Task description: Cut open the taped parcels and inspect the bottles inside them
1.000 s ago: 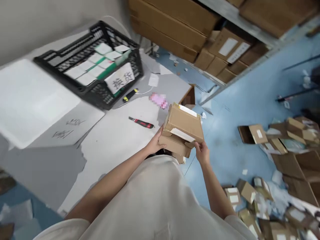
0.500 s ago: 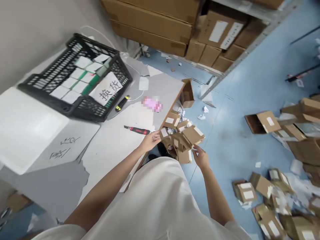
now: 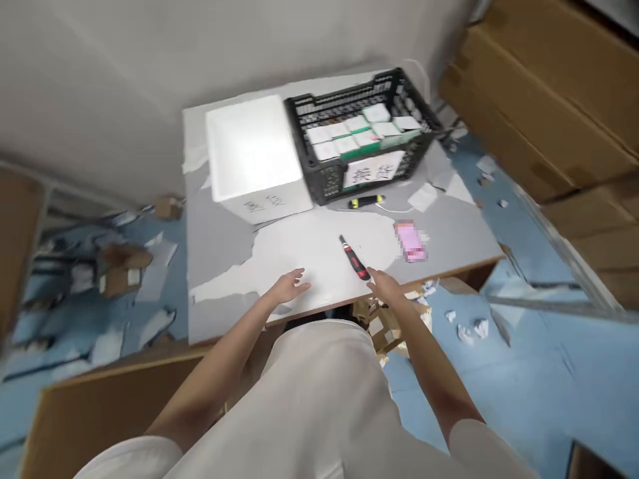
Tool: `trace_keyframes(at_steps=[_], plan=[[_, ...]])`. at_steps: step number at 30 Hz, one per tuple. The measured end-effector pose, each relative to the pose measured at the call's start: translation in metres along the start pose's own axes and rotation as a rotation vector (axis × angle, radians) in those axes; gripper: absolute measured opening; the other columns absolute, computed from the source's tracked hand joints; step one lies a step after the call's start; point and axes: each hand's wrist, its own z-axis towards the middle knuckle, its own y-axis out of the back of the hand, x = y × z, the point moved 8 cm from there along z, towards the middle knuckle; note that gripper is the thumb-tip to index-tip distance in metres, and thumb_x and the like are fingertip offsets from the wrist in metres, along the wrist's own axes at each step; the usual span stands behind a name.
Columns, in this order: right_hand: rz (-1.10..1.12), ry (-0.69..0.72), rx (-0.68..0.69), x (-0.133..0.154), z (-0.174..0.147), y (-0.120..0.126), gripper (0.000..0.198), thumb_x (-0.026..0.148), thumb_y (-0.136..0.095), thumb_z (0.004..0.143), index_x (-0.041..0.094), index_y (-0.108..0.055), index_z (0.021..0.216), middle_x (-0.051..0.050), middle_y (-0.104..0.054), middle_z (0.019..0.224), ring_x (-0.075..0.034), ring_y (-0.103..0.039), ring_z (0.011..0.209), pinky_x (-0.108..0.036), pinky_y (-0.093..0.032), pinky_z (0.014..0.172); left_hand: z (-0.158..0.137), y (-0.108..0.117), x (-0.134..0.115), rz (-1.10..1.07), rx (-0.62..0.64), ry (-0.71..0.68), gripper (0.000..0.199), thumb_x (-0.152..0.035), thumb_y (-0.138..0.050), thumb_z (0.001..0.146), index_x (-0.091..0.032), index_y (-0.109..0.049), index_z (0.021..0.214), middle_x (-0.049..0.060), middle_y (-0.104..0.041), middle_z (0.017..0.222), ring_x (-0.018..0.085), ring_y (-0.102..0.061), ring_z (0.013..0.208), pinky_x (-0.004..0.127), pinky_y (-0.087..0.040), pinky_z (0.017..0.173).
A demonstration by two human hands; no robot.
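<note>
On the table [image 3: 219,246], slim cutter [image 3: 355,259], black, red-banded

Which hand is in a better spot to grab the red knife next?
Probably the right hand: it's right at the handle end of the red knife. The left hand is open too, but farther away.

Black crate [image 3: 331,182] holding small white-and-green boxes [image 3: 366,138]; white bin [image 3: 293,197] beside it; crumpled paper [image 3: 481,328] on blue floor [image 3: 539,386].

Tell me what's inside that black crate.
The black crate holds white and green boxes, their tops showing. The crate's front and paper label cover much of their sides; anything underneath the boxes is hidden.
</note>
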Motion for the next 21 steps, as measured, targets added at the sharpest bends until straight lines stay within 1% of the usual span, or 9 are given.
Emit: trace_keyframes(at_steps=[3, 5, 7, 9, 10, 12, 15, 18, 21], plan=[[-0.162, 0.163, 0.106, 0.06, 0.048, 0.013, 0.047, 0.027, -0.05, 0.09, 0.017, -0.043, 0.135, -0.016, -0.062, 0.117, -0.027, -0.061, 0.104, -0.034, -0.045, 0.083, -0.045, 0.033, 0.043, -0.063, -0.219, 0.099, 0.064, -0.048, -0.059, 0.078, -0.016, -0.048, 0.132, 0.015, -0.059, 0.126, 0.027, -0.062, 0.109, 0.037, -0.051, 0.089], [-0.255, 0.308, 0.129, 0.111, 0.072, 0.017, 0.047, 0.028, -0.049, 0.091, 0.016, -0.042, 0.135, -0.017, -0.06, 0.119, -0.028, -0.059, 0.106, -0.036, -0.044, 0.084, -0.084, 0.049, 0.071, -0.136, -0.379, 0.155, 0.063, -0.048, -0.057, 0.08, -0.015, -0.047, 0.132, 0.016, -0.059, 0.127, 0.028, -0.062, 0.11, 0.037, -0.051, 0.089], [-0.345, 0.471, 0.133, 0.171, 0.086, 0.016, 0.048, 0.028, -0.047, 0.091, 0.015, -0.04, 0.137, -0.017, -0.059, 0.121, -0.028, -0.059, 0.106, -0.035, -0.044, 0.084, -0.128, 0.058, 0.1, -0.209, -0.528, 0.216, 0.062, -0.048, -0.055, 0.081, -0.013, -0.047, 0.133, 0.017, -0.058, 0.128, 0.028, -0.061, 0.11, 0.038, -0.051, 0.09], [-0.408, 0.646, 0.138, 0.237, 0.086, 0.007, 0.047, 0.027, -0.046, 0.092, 0.015, -0.04, 0.137, -0.017, -0.059, 0.121, -0.028, -0.059, 0.104, -0.034, -0.044, 0.082, -0.173, 0.056, 0.131, -0.271, -0.652, 0.29, 0.062, -0.048, -0.054, 0.083, -0.012, -0.047, 0.133, 0.017, -0.059, 0.126, 0.027, -0.061, 0.11, 0.038, -0.05, 0.092], [-0.426, 0.736, 0.149, 0.27, 0.08, 0.0, 0.046, 0.026, -0.045, 0.092, 0.014, -0.041, 0.137, -0.017, -0.059, 0.121, -0.028, -0.06, 0.103, -0.034, -0.044, 0.082, -0.195, 0.051, 0.149, -0.296, -0.704, 0.337, 0.061, -0.048, -0.054, 0.083, -0.013, -0.047, 0.132, 0.016, -0.061, 0.125, 0.027, -0.061, 0.11, 0.038, -0.05, 0.093], [-0.441, 0.926, 0.188, 0.333, 0.055, -0.021, 0.043, 0.025, -0.042, 0.093, 0.015, -0.045, 0.134, -0.016, -0.06, 0.121, -0.027, -0.06, 0.102, -0.034, -0.044, 0.083, -0.239, 0.035, 0.188, -0.33, -0.783, 0.458, 0.06, -0.047, -0.054, 0.082, -0.012, -0.049, 0.13, 0.015, -0.063, 0.121, 0.026, -0.062, 0.11, 0.037, -0.049, 0.095], [-0.456, 1.214, 0.289, 0.413, -0.003, -0.064, 0.038, 0.024, -0.037, 0.095, 0.018, -0.049, 0.131, -0.012, -0.062, 0.119, -0.024, -0.06, 0.103, -0.031, -0.043, 0.086, -0.298, -0.004, 0.254, -0.384, -0.824, 0.688, 0.058, -0.044, -0.057, 0.08, -0.011, -0.051, 0.127, 0.015, -0.066, 0.117, 0.027, -0.064, 0.107, 0.037, -0.049, 0.094], [-0.547, 1.425, 0.415, 0.465, -0.062, -0.118, 0.036, 0.025, -0.034, 0.096, 0.019, -0.052, 0.127, -0.01, -0.065, 0.113, -0.022, -0.062, 0.1, -0.03, -0.043, 0.084, -0.343, -0.049, 0.311, -0.455, -0.787, 0.827, 0.058, -0.042, -0.056, 0.08, -0.011, -0.05, 0.128, 0.014, -0.066, 0.117, 0.025, -0.064, 0.106, 0.035, -0.049, 0.094], [-0.676, 1.513, 0.506, 0.498, -0.1, -0.173, 0.033, 0.023, -0.034, 0.096, 0.019, -0.055, 0.121, -0.01, -0.066, 0.106, -0.022, -0.063, 0.096, -0.03, -0.044, 0.082, -0.38, -0.085, 0.356, -0.502, -0.764, 0.886, 0.06, -0.043, -0.055, 0.081, -0.013, -0.047, 0.132, 0.014, -0.063, 0.122, 0.024, -0.064, 0.106, 0.033, -0.048, 0.094]])
